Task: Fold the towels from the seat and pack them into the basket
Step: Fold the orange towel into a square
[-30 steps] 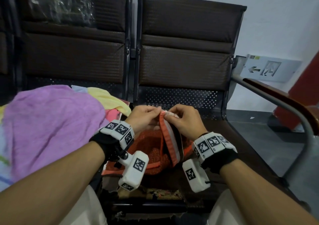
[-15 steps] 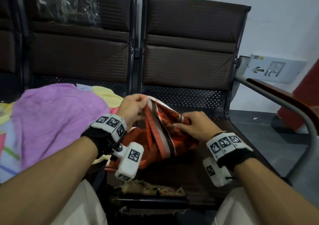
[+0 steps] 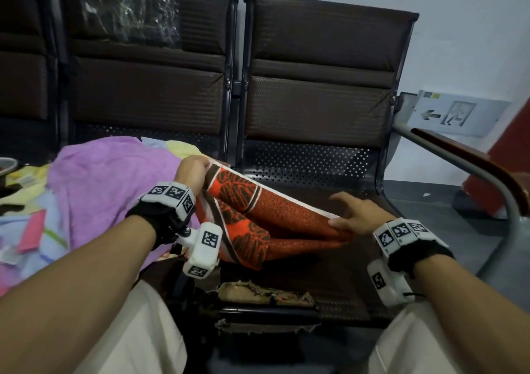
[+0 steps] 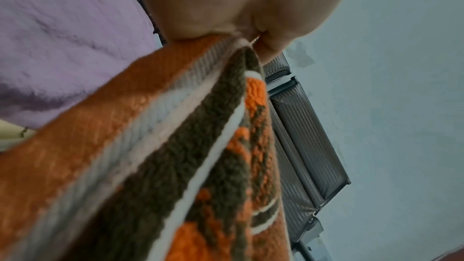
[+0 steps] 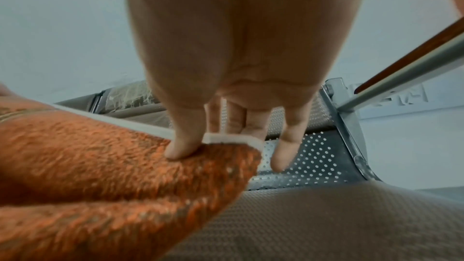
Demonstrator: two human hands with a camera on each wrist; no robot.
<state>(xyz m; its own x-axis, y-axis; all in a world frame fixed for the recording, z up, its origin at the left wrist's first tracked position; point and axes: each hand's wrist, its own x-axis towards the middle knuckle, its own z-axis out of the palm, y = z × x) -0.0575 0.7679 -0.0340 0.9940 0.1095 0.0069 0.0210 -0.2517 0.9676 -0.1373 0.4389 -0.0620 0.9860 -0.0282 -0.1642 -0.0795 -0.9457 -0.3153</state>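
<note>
The orange terry towel with brown leaf motifs, brown bands and a white hem (image 3: 259,216) is suspended above the dark brown perforated-metal seat (image 3: 329,276), stretched in a long doubled strip between both hands, with its lower folds sagging toward the seat surface. The left hand (image 3: 191,173) is closed around the patterned end of the towel, the cloth bunched between curled fingers and thumb, as the left wrist view confirms. The right hand (image 3: 357,216) pinches the plain orange end at the white hem between the thumb (image 5: 184,142) and the fingers behind it; the remaining fingers are extended and loose. Compared with the frame half a second earlier, the hands have moved apart: the right hand has shifted outward toward the armrest side, and the towel, previously crumpled between the hands, is now drawn out lengthwise. The towel pile is coarse and looped, with a flat woven ribbed border. A lilac plush towel (image 3: 114,190) lies heaped on the adjacent seat to the left, over pale yellow and multicoloured cloths (image 3: 31,230). The seat backs are padded, textured dark brown panels (image 3: 318,87). No basket is visible in any view.
</note>
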